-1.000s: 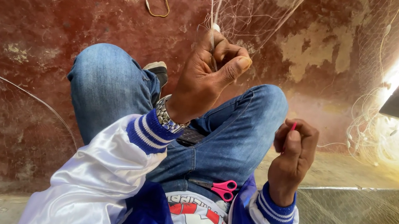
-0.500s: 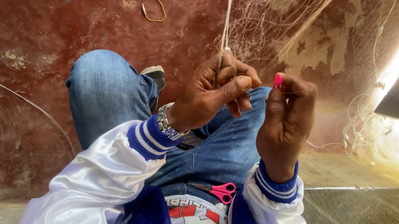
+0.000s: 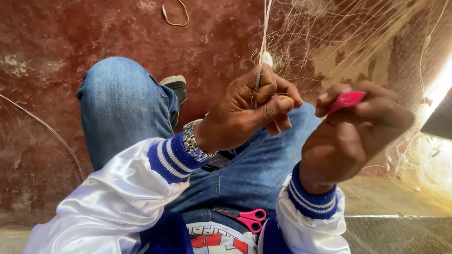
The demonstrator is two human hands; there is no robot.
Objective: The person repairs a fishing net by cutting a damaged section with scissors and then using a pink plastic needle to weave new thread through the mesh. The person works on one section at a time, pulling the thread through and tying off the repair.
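Pinching net cord [image 3: 264, 31], left hand [image 3: 252, 110]; right hand [image 3: 350, 133] beside it, closed on pink tool [image 3: 346, 100].

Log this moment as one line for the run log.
left hand: pinches net cord | right hand: holds pink netting needle | pink scissors: on lap

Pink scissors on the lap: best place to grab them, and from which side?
Take the pink scissors by the pink handle loops, which point toward the right hand; the blades point the other way, toward the left sleeve. They lie flat on the jeans, so come from above on the handle side with the right hand. Its grip is now shut on a pink tool, so free it first.
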